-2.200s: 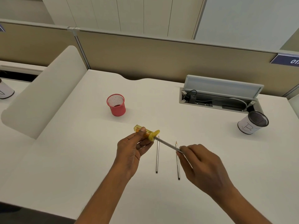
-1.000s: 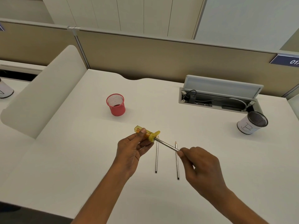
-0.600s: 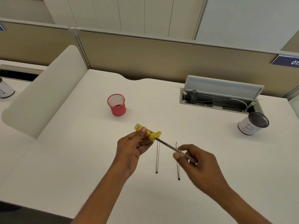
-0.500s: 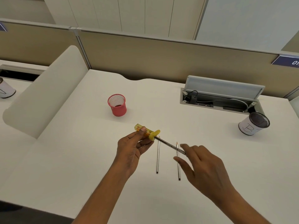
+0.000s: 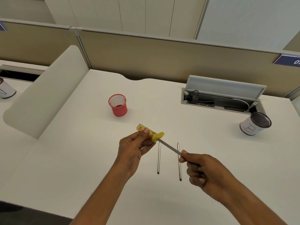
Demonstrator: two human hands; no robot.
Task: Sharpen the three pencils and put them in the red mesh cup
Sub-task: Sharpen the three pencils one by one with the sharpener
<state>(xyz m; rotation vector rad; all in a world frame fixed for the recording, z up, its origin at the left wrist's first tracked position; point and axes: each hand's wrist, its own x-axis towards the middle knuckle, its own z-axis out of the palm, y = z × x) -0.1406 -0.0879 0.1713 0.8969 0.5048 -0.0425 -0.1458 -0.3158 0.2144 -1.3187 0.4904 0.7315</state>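
Observation:
My left hand [image 5: 133,150] grips a yellow tube-shaped sharpener [image 5: 150,133] above the white desk [image 5: 81,159]. A grey pencil [image 5: 168,146] has its tip inside the sharpener's mouth, and my right hand [image 5: 204,169] pinches its back end. Two more grey pencils lie side by side on the desk below: the left pencil [image 5: 158,159] and the right pencil [image 5: 179,168], whose sharp tip points away from me. The red mesh cup [image 5: 118,105] stands upright farther back on the left, with no pencil in it.
A white cup with a dark mesh rim [image 5: 254,124] stands at the right. Behind it an open cable hatch [image 5: 219,98] holds wires. A white side panel [image 5: 43,95] borders the desk on the left, a beige partition [image 5: 146,54] at the back.
My right hand has re-gripped the pencil in the sharpener, fingers loosening and then closing on it again. The left hand, the sharpener and the two lying pencils stay put.

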